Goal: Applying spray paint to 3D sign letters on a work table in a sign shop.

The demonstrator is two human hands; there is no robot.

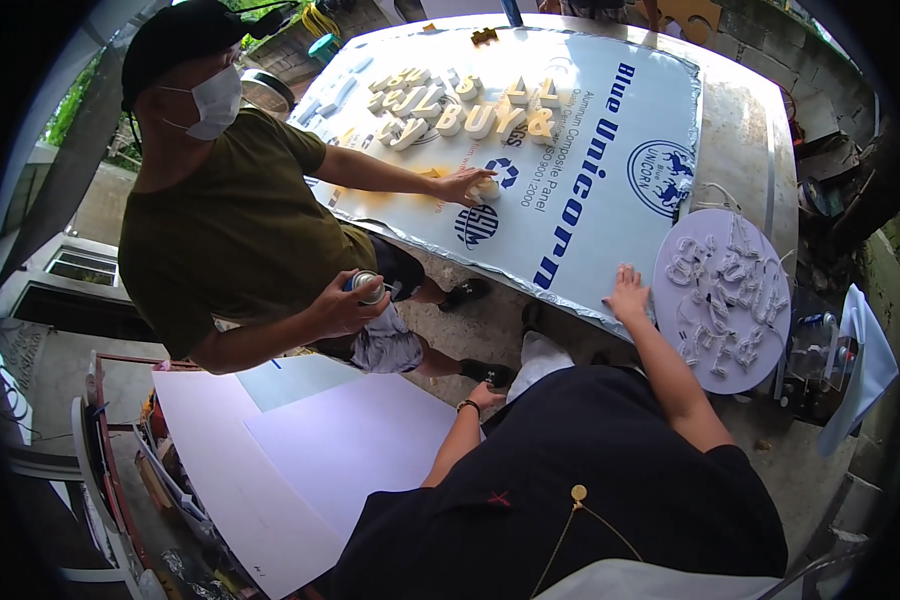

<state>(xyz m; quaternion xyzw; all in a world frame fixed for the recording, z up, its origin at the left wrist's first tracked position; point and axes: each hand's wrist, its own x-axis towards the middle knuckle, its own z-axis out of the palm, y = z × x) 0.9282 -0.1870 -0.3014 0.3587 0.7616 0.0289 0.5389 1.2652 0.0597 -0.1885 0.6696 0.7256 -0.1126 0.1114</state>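
My right hand (pixel 627 295) rests palm down on the near edge of a large panel (pixel 580 250) covered in blue-printed film, its fingers spread and nothing in it. Beside my hip, next to white cloth (pixel 541 362), is my left hand (pixel 487 396), with a dark bracelet at the wrist; its fingers are too small and partly hidden to read. Across the panel, a masked co-worker's hand (pixel 460 185) touches a small cream block piece (pixel 484 190). The co-worker's other hand holds a spray can (pixel 366 287). Thick cream block letters (pixel 480 120) stand in rows farther back.
Right of my right hand is a round lilac board (pixel 720 365) bearing raised lettering. Clear containers and cans (pixel 815 345) stand beyond it. White sheets (pixel 310 450) lie at lower left. The co-worker (pixel 230 220) stands at the panel's left side. Yellowish overspray (pixel 370 200) marks the film.
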